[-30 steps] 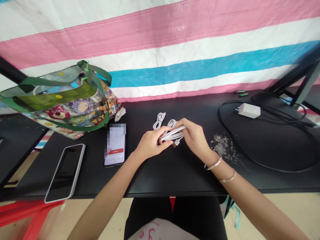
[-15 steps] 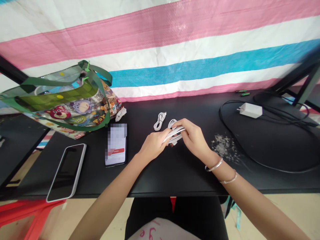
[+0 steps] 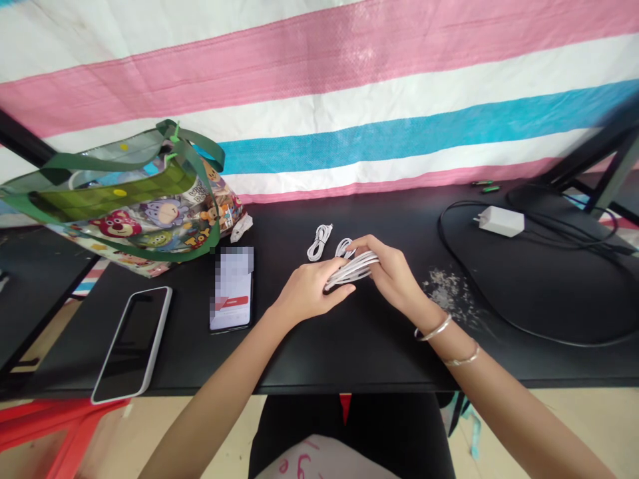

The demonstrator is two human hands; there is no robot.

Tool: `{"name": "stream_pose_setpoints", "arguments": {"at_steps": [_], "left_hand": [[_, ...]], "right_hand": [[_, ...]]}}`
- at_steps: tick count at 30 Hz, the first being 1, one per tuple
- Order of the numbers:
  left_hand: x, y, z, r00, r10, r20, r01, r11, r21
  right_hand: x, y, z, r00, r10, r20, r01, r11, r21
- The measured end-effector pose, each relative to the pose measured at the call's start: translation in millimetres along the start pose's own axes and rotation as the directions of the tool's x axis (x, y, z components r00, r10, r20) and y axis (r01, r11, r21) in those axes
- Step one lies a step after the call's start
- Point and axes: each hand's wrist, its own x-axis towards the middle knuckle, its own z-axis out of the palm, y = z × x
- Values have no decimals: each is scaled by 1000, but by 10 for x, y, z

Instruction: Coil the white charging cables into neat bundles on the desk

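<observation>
Two silvery bangles (image 3: 440,328) and a pale, pink-lettered top (image 3: 327,460) are worn

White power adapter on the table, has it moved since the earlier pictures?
No, judged against the striped sheet behind it, the white power adapter lies in the same spot.

Black table (image 3: 389,352) carries bag (image 3: 164,223), lit phone (image 3: 237,286), white-edged device (image 3: 132,342), tied white cable (image 3: 319,242), white charger (image 3: 501,221), black cord (image 3: 589,345)

Reference: cable (image 3: 353,269) between left hand (image 3: 312,289) and right hand (image 3: 392,269), over the table (image 3: 359,356). Bundled cord (image 3: 319,243): 10 o'clock. Bag (image 3: 160,219): between 9 and 10. Phone (image 3: 237,283): 9. Second phone (image 3: 130,344): 8, near edge. Charger (image 3: 502,221): between 2 and 3. Tarp (image 3: 339,60): 12, behind.
</observation>
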Motion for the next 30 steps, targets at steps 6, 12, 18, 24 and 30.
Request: {"name": "stream_pose_setpoints", "arguments": {"at_steps": [6, 12, 18, 24, 30], "left_hand": [[-2, -2, -3, 998, 0, -56, 4, 998, 70], [3, 0, 94, 993, 74, -89, -67, 995, 77], [3, 28, 140, 1000, 3, 16, -1, 993, -120], [1, 62, 97, 965, -65, 253, 193, 832, -521], [-4, 61, 42, 912, -55, 406, 339, 659, -671]], "right_hand": [[-41, 5, 42, 996, -78, -50, 62, 963, -261], [-52, -41, 134, 961, -275, -30, 243, 891, -383], [-49, -26, 145, 959, -284, -10, 268, 914, -305], [-49, 29, 124, 958, -285, 29, 285, 941, -183], [-57, 115, 145, 952, -307, 18, 306, 943, -133]]}}
